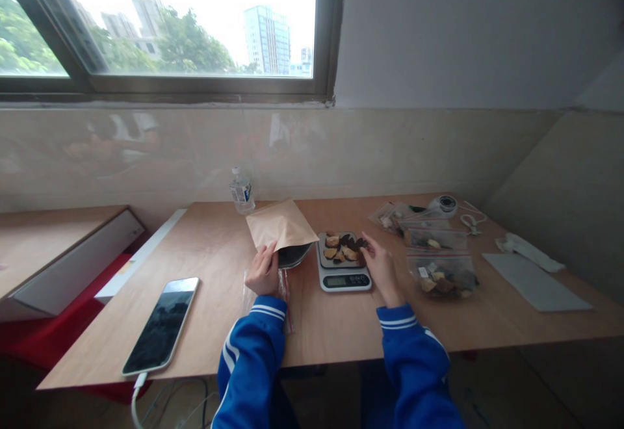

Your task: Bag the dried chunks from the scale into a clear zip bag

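My left hand (263, 269) grips the lower edge of a brown paper bag (281, 223), which is tilted over a dark bowl (294, 255). A small digital kitchen scale (344, 279) stands just right of the bowl, its platform covered with several dried pieces (343, 246), some dark and some tan. My right hand (381, 268) rests at the scale's right edge, its fingertips touching the pieces. Under my left wrist lies a clear zip bag (285, 286). Both sleeves are blue with white stripes.
Filled clear zip bags (441, 272) lie right of the scale, more behind them beside a tape roll (444, 205). A phone (162, 324) on a cable lies at the front left. A water bottle (241, 191) stands by the wall. Grey sheet (533, 280) at far right.
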`<state>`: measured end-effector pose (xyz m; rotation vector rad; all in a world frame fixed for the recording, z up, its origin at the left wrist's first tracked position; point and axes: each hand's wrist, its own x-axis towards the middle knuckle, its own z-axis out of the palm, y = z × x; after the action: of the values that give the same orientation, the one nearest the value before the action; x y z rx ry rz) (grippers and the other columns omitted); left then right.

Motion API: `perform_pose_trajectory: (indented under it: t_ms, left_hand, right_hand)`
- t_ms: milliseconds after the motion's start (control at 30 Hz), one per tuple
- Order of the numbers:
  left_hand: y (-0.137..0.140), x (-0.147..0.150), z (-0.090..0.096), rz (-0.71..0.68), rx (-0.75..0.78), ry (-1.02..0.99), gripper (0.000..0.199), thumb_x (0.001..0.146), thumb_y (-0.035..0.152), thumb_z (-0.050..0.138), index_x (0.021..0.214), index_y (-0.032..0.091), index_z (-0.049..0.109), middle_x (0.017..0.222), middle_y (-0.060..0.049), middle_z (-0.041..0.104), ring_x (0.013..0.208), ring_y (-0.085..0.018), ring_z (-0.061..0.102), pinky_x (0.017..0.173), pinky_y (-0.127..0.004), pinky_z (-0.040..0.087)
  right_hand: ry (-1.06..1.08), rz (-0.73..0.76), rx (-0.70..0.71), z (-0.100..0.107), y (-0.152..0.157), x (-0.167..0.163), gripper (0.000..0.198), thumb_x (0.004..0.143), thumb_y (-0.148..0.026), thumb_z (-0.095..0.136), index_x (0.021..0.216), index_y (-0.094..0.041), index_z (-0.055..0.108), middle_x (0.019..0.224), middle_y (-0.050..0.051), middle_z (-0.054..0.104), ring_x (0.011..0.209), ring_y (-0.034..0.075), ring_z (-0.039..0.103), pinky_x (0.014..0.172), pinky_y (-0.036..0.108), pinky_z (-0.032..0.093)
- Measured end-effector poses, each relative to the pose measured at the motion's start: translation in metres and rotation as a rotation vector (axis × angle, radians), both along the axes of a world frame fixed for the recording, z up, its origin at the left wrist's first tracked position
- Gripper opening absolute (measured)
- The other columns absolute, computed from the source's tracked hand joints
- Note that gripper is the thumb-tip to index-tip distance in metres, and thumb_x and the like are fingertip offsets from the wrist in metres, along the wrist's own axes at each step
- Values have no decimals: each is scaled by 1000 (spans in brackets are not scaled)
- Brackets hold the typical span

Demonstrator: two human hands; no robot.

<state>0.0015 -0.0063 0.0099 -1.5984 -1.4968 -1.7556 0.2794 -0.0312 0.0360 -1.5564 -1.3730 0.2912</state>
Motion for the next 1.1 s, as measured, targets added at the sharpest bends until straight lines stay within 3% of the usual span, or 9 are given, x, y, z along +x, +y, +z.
perform_pose_trajectory:
  t_ms: [100,200,367,600,767,967,1100]
  left_hand:
    - [0,0,-1,-2,-1,7,21,85,23,56,99,26,71,91,-1,74,93,-18,68,82,-26,52]
    - [1,0,-3,-1,-4,10,20,85,23,56,99,25,71,91,-2,74,93,-18,68,83,-26,52]
    - [2,0,-4,-2,0,-3,20,84,23,58,99,25,71,91,-2,74,93,-18,68,82,-26,52]
    - [3,-1,-6,-1,-7,-2,19,85,24,58,98,26,72,92,-1,74,92,-17,68,81,-25,52]
    - [3,0,-3,8,11,20,20,84,22,59,98,25,72,91,-1,74,91,-17,68,80,-24,52]
    - [2,1,-3,3,11,7,19,84,23,59,97,25,72,91,-1,74,91,-18,68,81,-25,52]
    - [3,1,-4,-8,16,17,19,84,22,59,98,25,72,92,-1,74,92,-18,68,81,-24,52]
  right_hand:
    - [-39,-26,18,5,-6,5,45,78,-30,53,120,-17,62,97,14,71,86,27,67,78,44,53]
    - [89,-39,75,2,-10,9,49,78,-38,56,120,-13,60,106,17,68,88,26,66,82,44,52]
    - [228,109,90,-10,-20,1,49,76,-44,62,115,-14,59,107,15,66,91,23,65,84,41,52]
    - [-119,95,133,-15,-27,-17,23,81,-41,59,90,-21,67,96,9,68,93,24,60,85,43,48]
    - [-274,158,182,-17,-25,-17,18,86,-35,55,81,-23,67,104,7,69,97,25,57,87,45,46]
    - [-262,51,256,-14,-31,-7,24,90,-34,47,93,-21,67,115,10,63,108,24,55,94,45,43]
    - [-240,3,210,-20,-18,9,36,94,-37,35,109,-18,63,124,13,57,118,23,50,99,45,40]
